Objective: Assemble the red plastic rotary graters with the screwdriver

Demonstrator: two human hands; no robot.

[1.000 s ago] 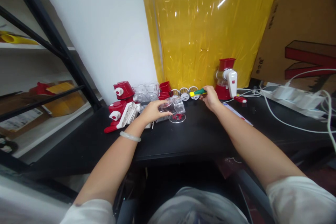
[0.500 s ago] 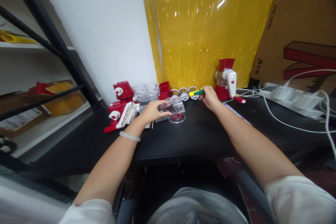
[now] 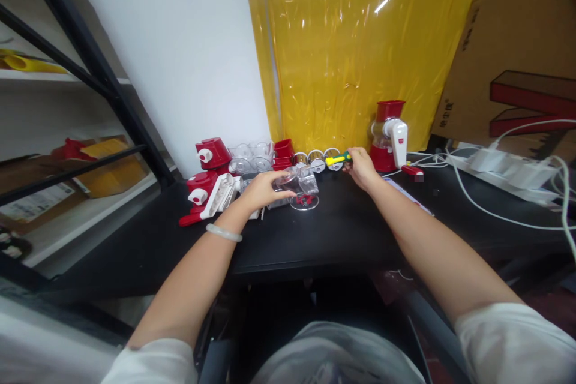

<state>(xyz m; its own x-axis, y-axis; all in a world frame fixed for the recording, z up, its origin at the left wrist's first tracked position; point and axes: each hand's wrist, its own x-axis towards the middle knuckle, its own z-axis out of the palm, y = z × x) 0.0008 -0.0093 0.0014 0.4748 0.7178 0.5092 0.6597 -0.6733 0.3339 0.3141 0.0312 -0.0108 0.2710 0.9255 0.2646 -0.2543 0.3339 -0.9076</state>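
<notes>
My left hand [image 3: 266,189] grips a clear plastic housing [image 3: 308,181] between thumb and fingers, a little above the desk. My right hand [image 3: 361,167] is wrapped round the green and yellow handle of a screwdriver [image 3: 338,159]. The screwdriver's shaft points left toward the clear housing; whether its tip touches a screw is too small to tell. Just below the housing lies a clear round dish [image 3: 305,202] with small red parts in it. Behind, several metal grater drums [image 3: 317,160] stand in a row between my hands.
Red and white grater bodies [image 3: 210,159] and clear plastic parts [image 3: 252,156] crowd the left back of the black desk [image 3: 315,240]. An assembled red rotary grater [image 3: 387,138] stands back right. White cables and a power strip [image 3: 508,171] lie at the right.
The housing and screwdriver stay in nearly the same place. My right hand has turned the screwdriver handle slightly; the whole view has shifted a little.
</notes>
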